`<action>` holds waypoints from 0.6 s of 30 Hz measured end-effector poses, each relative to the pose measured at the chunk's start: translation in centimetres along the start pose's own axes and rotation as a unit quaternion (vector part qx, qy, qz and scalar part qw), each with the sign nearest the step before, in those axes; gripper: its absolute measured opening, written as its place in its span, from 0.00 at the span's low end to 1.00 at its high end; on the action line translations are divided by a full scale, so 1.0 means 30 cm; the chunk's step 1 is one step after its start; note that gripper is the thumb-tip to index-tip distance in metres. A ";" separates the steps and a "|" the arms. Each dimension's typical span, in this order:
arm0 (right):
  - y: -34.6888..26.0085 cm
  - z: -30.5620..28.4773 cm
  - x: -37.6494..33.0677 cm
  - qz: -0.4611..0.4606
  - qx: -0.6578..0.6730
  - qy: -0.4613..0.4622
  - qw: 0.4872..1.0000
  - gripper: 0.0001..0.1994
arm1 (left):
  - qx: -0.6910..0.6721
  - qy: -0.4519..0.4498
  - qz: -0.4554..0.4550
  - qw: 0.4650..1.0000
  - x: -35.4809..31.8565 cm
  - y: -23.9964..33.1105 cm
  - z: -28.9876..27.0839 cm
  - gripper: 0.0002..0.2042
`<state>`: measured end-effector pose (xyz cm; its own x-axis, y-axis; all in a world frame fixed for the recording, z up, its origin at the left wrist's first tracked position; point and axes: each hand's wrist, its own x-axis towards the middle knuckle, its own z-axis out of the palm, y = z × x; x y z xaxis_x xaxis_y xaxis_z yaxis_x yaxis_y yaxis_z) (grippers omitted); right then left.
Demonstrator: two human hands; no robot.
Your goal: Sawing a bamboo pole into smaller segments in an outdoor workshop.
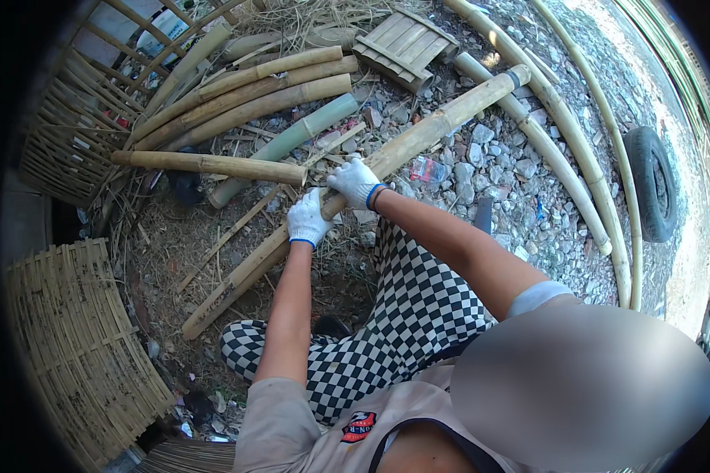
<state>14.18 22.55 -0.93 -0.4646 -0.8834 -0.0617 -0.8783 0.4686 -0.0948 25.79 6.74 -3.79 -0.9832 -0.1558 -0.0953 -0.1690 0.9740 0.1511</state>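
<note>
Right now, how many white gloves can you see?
2: one on the left hand, one on the right hand, both at the pole. Others could be hidden in the clutter.

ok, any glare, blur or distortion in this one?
Head view: sunlit ground at right is washed out; the left hand, right hand and bamboo pole they hold sit in softer light, fairly sharp. Head view: a smooth gray blur hides the lower right; long poles near the right bow, probably fisheye, inside a black rim.
</note>
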 end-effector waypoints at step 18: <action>0.125 0.275 -1.070 0.493 0.304 0.098 0.809 0.14 | 0.004 0.047 0.017 0.999 -0.003 0.038 -0.041 0.39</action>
<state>26.72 52.76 -7.51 -0.9670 -0.0342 -0.2524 0.1201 0.8126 -0.5703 25.60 7.65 -2.39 -0.9907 -0.1362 0.0036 -0.1342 0.9804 0.1444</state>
